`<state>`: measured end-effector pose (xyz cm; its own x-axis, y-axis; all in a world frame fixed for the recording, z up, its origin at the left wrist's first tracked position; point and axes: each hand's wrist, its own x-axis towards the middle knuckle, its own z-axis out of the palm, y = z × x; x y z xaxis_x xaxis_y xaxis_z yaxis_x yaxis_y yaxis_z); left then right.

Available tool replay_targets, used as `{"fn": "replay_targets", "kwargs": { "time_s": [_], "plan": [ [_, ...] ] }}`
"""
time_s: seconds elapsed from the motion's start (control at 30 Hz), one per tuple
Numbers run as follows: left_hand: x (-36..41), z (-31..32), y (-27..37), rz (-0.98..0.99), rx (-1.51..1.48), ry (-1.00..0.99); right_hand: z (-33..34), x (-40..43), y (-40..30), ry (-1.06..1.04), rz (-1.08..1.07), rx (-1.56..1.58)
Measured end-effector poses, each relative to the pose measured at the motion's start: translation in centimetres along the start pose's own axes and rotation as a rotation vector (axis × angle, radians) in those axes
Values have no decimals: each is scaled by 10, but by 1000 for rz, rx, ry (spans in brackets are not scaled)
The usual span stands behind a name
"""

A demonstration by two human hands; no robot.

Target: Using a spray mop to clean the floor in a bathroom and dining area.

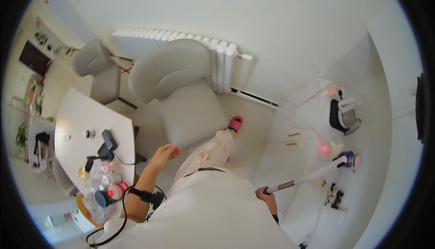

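Observation:
My right hand (265,195) is wrapped around the dark end of a long white pole with a grey band (316,174). The pole slants up and to the right, passing in front of a white cabinet (283,153). Its far end overlaps a dark purple object (348,157); whether the two are joined cannot be made out. My left hand (168,153) hangs beside the table with fingers loosely curled and nothing in it. Close to that hand is the seat of a grey upholstered chair (193,113).
A pale table (78,113) on the left carries a black device (109,140), jars and plastic bags. A second grey chair (105,82) stands farther off. Along the wall runs a white radiator (224,62). A black-and-white appliance (343,116) and cables lie on the cabinet top.

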<state>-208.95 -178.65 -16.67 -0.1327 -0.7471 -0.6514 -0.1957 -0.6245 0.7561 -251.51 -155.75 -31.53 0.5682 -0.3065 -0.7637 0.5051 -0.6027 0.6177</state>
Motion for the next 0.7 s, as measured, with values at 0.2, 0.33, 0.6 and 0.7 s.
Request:
{"fn": "replay_targets", "kwargs": {
  "time_s": [0.2,0.33,0.6,0.7],
  "plan": [
    [-10,1,-7,-33,-72,33,26,14,7,22,17,-85],
    [-13,10,6,-41,2,44,27,27,-12,23,118,-34],
    [10,35,59,172,237,-223,32,3,-15,-2,51,-70],
    [12,41,81,222,372,-307,25,7,-31,-28,22,-38]
  ]
}}
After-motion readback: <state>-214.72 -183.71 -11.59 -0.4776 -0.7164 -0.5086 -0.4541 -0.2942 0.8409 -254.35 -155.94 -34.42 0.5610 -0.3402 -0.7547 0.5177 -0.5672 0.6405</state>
